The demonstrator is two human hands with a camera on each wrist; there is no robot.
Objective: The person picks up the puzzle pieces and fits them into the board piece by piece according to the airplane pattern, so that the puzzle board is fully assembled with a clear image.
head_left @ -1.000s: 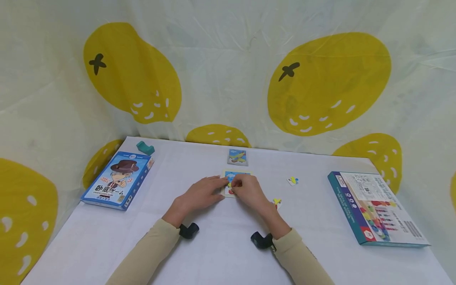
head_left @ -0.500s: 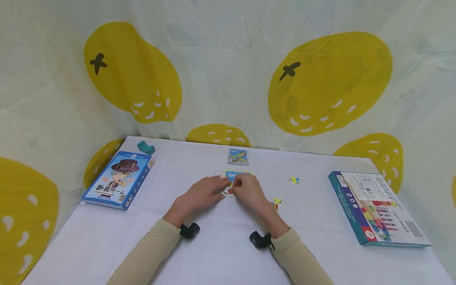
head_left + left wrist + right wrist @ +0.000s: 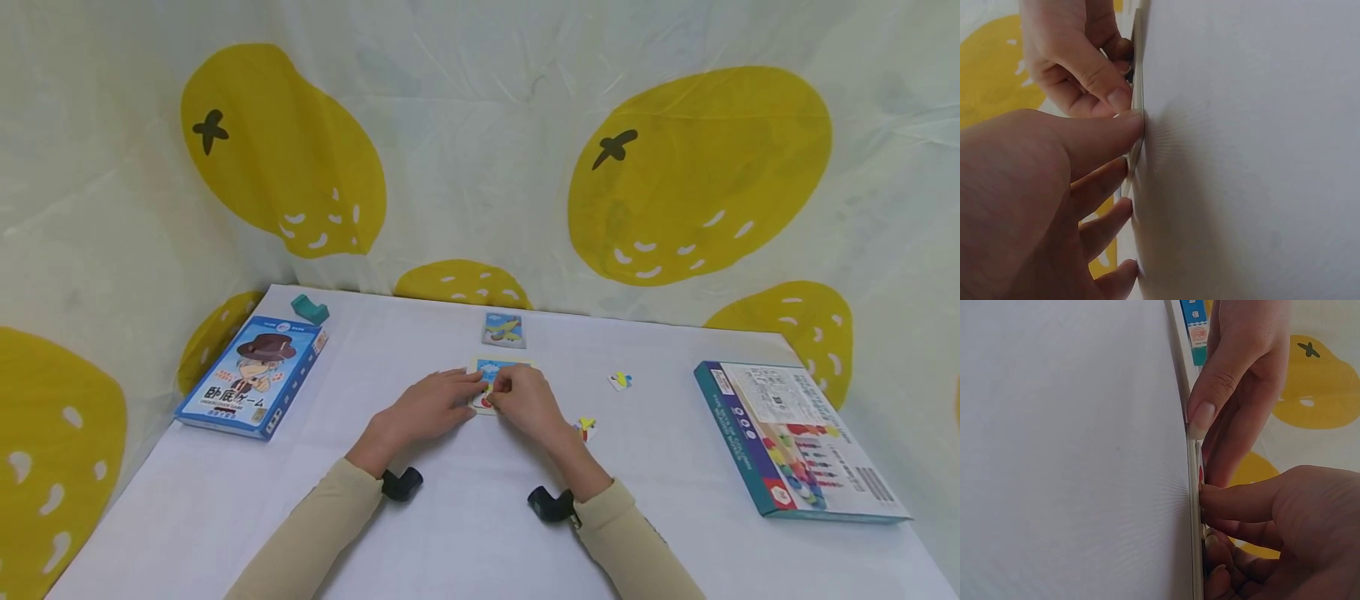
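Note:
A small puzzle board (image 3: 483, 412) with a pale frame and a blue-sky picture lies flat at the middle of the table. My left hand (image 3: 427, 408) steadies its left side, fingers mostly straight. In the left wrist view, the left thumb (image 3: 1125, 127) presses the board's near edge. Over the board's right half, my right hand (image 3: 527, 407) pinches a small puzzle piece between thumb and curled fingers; the fingers mostly hide it. Two loose puzzle pieces lie to the right, one farther off (image 3: 619, 381) and one beside the right wrist (image 3: 586, 428).
Behind the board lies a grey-edged picture card (image 3: 503, 331). A blue game box (image 3: 255, 377) and a teal curved block (image 3: 310, 309) are at the left. At the right lies a large flat teal-edged box (image 3: 798, 442). A fruit-print curtain (image 3: 480, 167) hangs behind the white table.
Both hands stay at the board with almost no movement; the right fingers shift slightly over it. The whole view drifts a little as the head moves.

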